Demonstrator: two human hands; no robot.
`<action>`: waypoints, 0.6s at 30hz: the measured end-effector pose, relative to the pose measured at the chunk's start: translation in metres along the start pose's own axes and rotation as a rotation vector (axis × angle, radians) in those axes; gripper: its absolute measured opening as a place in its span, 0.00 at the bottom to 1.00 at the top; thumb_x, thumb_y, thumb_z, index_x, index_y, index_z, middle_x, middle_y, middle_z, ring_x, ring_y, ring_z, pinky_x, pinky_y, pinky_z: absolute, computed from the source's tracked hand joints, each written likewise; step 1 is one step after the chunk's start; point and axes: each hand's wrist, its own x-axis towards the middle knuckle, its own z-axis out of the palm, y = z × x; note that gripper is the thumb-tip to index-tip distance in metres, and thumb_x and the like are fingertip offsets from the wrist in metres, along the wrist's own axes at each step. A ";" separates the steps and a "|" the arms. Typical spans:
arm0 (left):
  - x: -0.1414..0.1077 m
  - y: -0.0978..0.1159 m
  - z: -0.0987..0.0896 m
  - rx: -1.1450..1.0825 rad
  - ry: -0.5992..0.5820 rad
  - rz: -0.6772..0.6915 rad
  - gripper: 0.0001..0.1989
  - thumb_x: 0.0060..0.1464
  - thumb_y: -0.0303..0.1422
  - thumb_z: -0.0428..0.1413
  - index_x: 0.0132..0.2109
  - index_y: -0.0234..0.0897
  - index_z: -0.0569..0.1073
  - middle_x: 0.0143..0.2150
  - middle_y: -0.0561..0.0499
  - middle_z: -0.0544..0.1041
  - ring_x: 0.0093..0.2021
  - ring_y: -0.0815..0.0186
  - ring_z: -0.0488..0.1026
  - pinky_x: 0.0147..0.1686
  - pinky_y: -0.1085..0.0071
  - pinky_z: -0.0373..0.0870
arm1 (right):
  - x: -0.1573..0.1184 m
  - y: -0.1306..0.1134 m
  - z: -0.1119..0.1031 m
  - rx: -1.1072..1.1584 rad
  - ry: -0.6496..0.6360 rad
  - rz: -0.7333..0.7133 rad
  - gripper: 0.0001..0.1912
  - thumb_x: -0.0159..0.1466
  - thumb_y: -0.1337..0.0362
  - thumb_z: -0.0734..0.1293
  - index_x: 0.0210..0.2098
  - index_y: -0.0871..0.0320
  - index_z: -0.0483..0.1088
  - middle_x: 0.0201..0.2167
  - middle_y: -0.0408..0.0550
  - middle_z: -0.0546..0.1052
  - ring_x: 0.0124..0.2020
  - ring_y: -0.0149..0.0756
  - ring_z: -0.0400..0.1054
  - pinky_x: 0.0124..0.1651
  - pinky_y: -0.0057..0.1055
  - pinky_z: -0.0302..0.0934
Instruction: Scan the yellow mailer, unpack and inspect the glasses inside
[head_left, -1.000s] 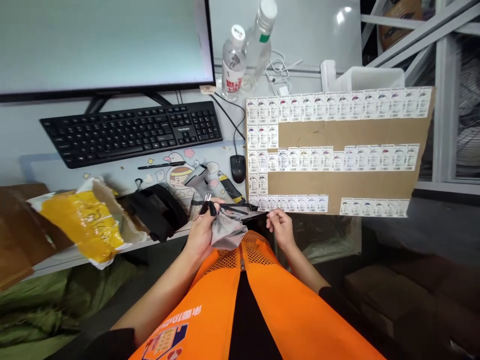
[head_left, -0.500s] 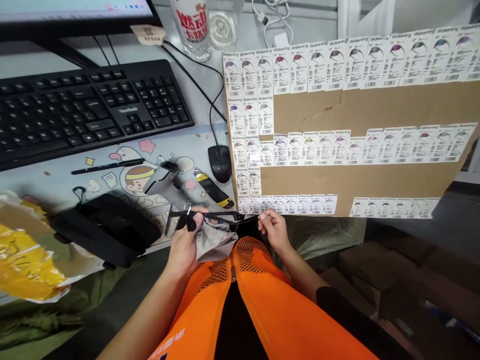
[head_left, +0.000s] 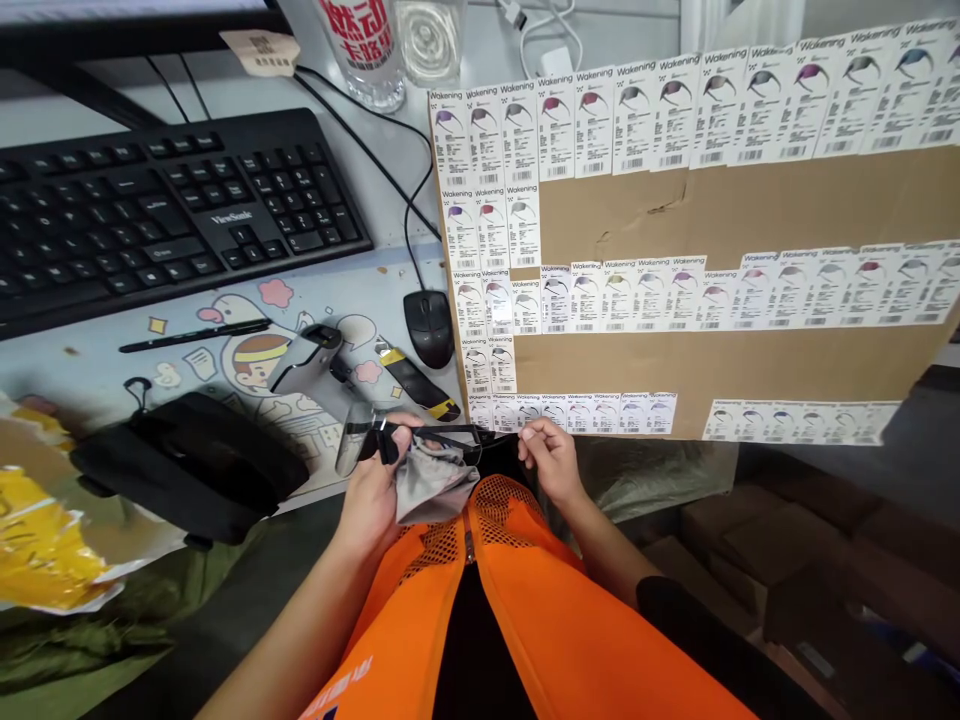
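Observation:
My left hand is closed around dark-framed glasses with a clear lens, and a grey cloth hangs bunched under its fingers. The arms of the glasses stretch right, toward my right hand. That hand is near their dark tips with its fingers curled into a pinch; whatever it may hold is too small to make out. Both hands are at the desk's front edge, above an orange vest.
A cardboard sheet with rows of glasses labels leans over the right side. On the left are a keyboard, a mouse, a scanner, a black case and a yellow bag. A bottle stands behind.
The view has shifted slightly, so the desk items appear further left. Both hands keep nearly the same pose, with the glasses and cloth still in my left hand.

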 end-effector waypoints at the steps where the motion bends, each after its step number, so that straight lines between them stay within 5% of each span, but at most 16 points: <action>1: 0.000 0.000 0.001 0.003 0.004 0.000 0.25 0.47 0.48 0.78 0.44 0.42 0.79 0.29 0.55 0.79 0.28 0.64 0.78 0.38 0.64 0.86 | 0.000 0.000 0.000 -0.001 0.000 -0.001 0.29 0.64 0.33 0.71 0.32 0.53 0.70 0.20 0.40 0.72 0.20 0.27 0.61 0.24 0.28 0.57; 18: -0.004 -0.004 0.002 -0.026 0.004 -0.049 0.30 0.40 0.49 0.81 0.43 0.40 0.78 0.30 0.55 0.80 0.30 0.62 0.81 0.36 0.64 0.86 | 0.000 0.001 -0.002 -0.009 -0.008 -0.004 0.27 0.65 0.36 0.71 0.31 0.54 0.70 0.21 0.40 0.72 0.20 0.28 0.61 0.25 0.29 0.57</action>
